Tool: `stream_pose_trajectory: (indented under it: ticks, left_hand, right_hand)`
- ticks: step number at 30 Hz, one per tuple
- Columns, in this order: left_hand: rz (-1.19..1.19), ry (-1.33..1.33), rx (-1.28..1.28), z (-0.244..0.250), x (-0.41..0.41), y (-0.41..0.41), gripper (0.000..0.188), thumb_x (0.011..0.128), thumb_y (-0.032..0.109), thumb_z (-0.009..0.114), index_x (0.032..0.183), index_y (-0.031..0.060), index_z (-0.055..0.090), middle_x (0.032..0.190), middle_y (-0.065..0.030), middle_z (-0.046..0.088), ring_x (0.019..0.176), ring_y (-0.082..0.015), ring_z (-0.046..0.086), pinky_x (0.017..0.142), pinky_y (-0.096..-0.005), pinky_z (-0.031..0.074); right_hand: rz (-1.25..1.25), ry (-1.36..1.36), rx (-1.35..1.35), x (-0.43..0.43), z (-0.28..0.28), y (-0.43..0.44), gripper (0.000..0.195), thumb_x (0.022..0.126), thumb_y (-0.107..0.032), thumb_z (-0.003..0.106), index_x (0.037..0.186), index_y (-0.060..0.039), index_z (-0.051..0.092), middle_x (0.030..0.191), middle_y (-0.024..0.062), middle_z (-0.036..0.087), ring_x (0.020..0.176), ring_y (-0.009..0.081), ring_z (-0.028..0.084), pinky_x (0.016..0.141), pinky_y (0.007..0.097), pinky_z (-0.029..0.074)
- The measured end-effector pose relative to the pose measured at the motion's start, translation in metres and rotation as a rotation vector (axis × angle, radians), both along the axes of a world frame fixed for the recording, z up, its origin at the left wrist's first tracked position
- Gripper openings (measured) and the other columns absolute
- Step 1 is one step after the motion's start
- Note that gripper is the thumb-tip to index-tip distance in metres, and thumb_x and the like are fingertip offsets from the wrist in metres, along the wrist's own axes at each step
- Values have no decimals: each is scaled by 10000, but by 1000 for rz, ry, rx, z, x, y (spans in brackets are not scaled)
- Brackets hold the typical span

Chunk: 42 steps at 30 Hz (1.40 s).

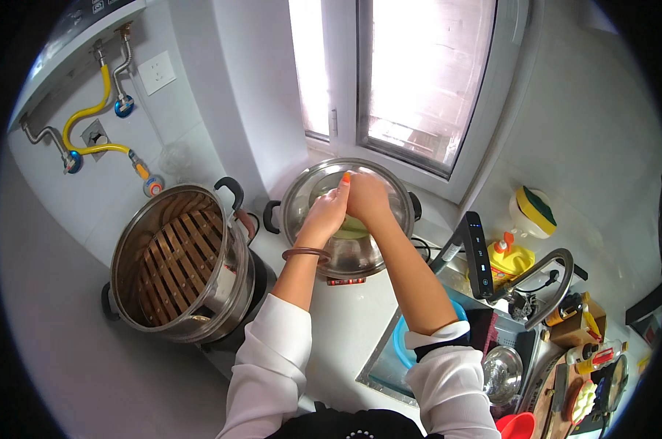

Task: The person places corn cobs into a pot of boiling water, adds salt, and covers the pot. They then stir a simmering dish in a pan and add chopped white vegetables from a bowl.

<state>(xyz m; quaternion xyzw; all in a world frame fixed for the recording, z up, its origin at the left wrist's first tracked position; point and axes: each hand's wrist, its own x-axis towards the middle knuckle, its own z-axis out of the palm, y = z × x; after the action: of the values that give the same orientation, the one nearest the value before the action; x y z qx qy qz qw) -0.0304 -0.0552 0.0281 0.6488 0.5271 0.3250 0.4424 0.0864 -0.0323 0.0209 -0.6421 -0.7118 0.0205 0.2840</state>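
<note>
My left hand (329, 211) and my right hand (368, 198) are pressed together over a wide stainless steel pot (355, 258). Both hands have their fingers curled in, and whatever may lie between them is hidden. Beneath them, something pale green (354, 228) shows in the middle of the pot; its kind is unclear. The pot has black side handles (272, 216) and sits close to the window. A lit red strip (346, 281) shows below its near rim.
At left stands a tall steel steamer pot (238, 296) with a slatted wooden rack (183, 263) inside. Right of me are a sink (383, 373), a blue basin (401, 343), a curved faucet (564, 269), a yellow bottle (509, 260) and a steel bowl (502, 373). A window (419, 82) rises behind.
</note>
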Motion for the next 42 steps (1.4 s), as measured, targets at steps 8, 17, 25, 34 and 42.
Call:
stream_pose_trajectory:
  ticks: [8, 17, 25, 34, 42]
  left_hand:
    - [77, 133, 97, -33, -9, 51, 817, 907, 671, 244, 1100, -44, 589, 1018, -195, 621, 949, -299, 551, 819, -373, 435]
    - [51, 114, 96, -50, -9, 66, 799, 917, 650, 244, 1089, -52, 584, 1012, -206, 611, 910, -301, 538, 808, -381, 429]
    - [-5, 180, 36, -42, -7, 63, 859, 906, 665, 148, 1112, -37, 599, 1128, -313, 566, 1149, -451, 480, 981, -474, 368]
    - [65, 219, 133, -47, -4, 57, 769, 934, 618, 265, 1116, -61, 580, 1093, -256, 615, 1111, -368, 550, 941, -378, 400]
    - [80, 315, 127, -29, -12, 37, 707, 918, 627, 221, 1124, 63, 596, 1099, -246, 597, 1137, -406, 497, 961, -485, 383]
  right_hand:
    - [85, -88, -47, -8, -13, 42, 269, 724, -290, 626, 853, -56, 661, 838, 179, 670, 820, 344, 651, 734, 433, 525]
    - [90, -76, -60, -5, -30, 59, 309, 759, -318, 608, 848, -25, 645, 891, 187, 659, 855, 361, 633, 731, 456, 509]
    - [80, -142, -116, -4, -24, 57, 269, 748, -297, 605, 849, -56, 669, 862, 172, 676, 840, 336, 657, 745, 428, 522]
    - [124, -93, -64, 3, -42, 60, 274, 749, -284, 621, 831, -22, 635, 840, 191, 659, 820, 370, 631, 725, 448, 511]
    - [61, -34, 15, 10, -34, 34, 404, 759, -344, 689, 1055, -72, 647, 951, 181, 645, 909, 347, 631, 802, 422, 510]
